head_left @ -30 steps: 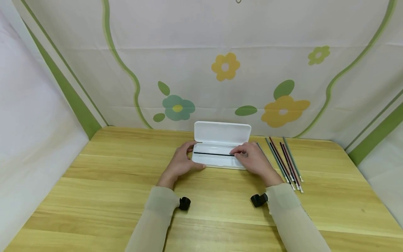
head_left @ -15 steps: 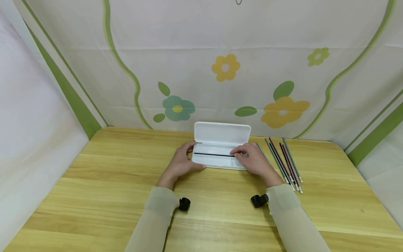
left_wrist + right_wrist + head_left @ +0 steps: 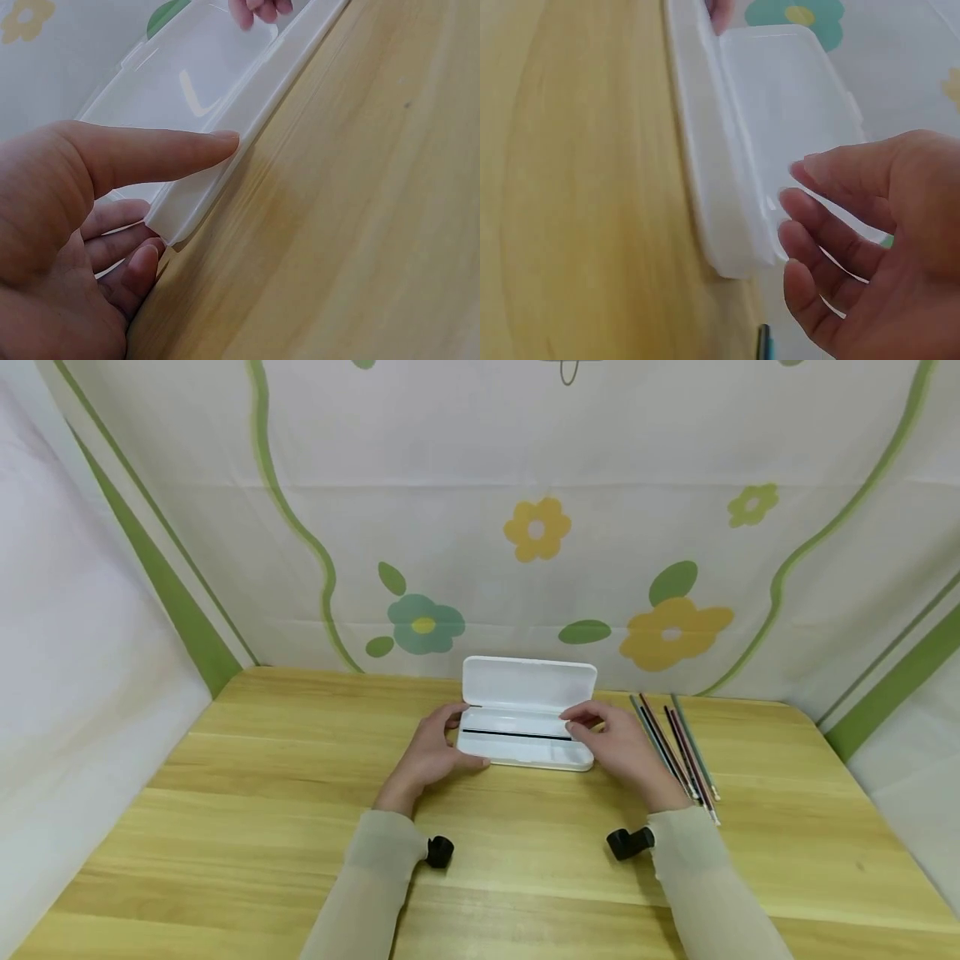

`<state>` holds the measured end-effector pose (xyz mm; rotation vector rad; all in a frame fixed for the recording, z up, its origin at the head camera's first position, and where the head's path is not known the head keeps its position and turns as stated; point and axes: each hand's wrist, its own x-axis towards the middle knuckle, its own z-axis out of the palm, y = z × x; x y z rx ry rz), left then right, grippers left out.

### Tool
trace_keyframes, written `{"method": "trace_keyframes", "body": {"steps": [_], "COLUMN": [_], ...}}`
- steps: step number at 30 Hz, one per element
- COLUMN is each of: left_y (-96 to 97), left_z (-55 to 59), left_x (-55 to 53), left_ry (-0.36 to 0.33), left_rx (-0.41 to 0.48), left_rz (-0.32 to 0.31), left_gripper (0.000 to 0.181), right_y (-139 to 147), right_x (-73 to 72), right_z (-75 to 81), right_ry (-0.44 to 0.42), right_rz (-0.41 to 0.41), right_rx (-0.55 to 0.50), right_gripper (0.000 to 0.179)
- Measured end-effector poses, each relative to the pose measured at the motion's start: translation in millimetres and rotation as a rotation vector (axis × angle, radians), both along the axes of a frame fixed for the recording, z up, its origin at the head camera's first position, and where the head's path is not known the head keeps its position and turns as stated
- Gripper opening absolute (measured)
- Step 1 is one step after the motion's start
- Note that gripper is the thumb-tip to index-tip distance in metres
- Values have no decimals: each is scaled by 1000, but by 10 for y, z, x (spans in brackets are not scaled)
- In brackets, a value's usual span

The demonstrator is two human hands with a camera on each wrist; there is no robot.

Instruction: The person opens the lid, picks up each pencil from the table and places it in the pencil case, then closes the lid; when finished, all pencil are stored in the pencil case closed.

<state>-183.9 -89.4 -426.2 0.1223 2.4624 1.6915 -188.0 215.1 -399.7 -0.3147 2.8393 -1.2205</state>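
A wood-grain table [image 3: 247,835] spreads under the grip. Beyond the grip hangs pale cloth [image 3: 450,443] with printed flowers [image 3: 648,639] and wavy green lines [image 3: 328,578]; left and right stand pale walls [image 3: 82,635].

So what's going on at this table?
A person's left hand grips the left end of a long white plastic case, whose white lid stands open. Their right hand hovers by the case's right end, fingers loosely bent, holding nothing. A thin black stick, possibly a pencil, lies lengthwise in the case. Several slim teal, red and black pencils with whitish ends lie on the light wooden table to the right of the case.
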Motion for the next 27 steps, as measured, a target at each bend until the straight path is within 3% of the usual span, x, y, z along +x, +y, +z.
{"method": "trace_keyframes", "body": {"steps": [8,13,17,27], "left_y": [-5,-14,-19,1], "left_z": [-13,-5,-10,-4], "left_x": [-1,7,19,33], "left_ry": [6,1,-5,-12], "left_rx": [6,-3,-1,-12], "left_rz": [3,7,10,5], "left_gripper": [93,93,93,96], "right_y": [223,409,603,1103], "right_x": [219,370,483,695], "right_z": [274,334,317,135], "right_ry": [67,40,14,-84], "right_rz": [-79,-129,-173,-290], "right_rx": [-25,-8,19,-80], "right_gripper": [28,35,41,49]}}
